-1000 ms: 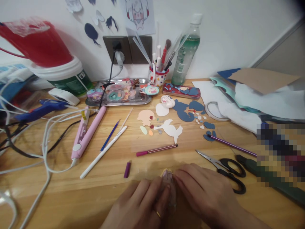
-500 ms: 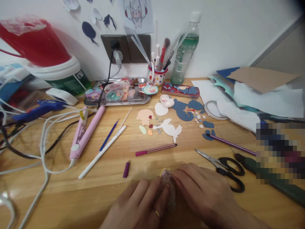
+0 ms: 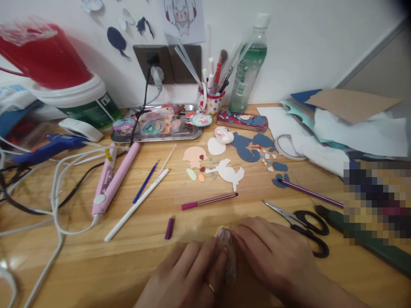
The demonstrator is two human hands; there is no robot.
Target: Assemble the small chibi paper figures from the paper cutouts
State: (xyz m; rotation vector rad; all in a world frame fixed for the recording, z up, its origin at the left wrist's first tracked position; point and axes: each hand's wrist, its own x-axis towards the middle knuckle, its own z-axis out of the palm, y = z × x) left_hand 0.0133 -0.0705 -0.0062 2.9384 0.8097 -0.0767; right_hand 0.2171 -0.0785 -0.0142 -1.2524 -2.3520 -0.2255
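Clear, film-like material covers a small pale piece that lies at the near edge of the view, between the two hands and low over the wooden surface. The left hand, with a gold ring on one finger, grips it from the left, the thumb lying across its front, so that only its top end and its lower right side show. The right hand has its fingers drawn together, tips at the piece's upper right edge; whether they pinch the film is hidden. Just left of the hands stands a purple cap, and beyond them lies a magenta pen. Near the right hand, scissors rest with their blades slightly parted. Farther out are a white cutout, a peach cutout and a larger blue cutout, while a white pen lies slanted to the left, near a pink flat iron. At the back, by the wall, sit a metal tray, a spotted cup of pens and a green-labelled bottle.
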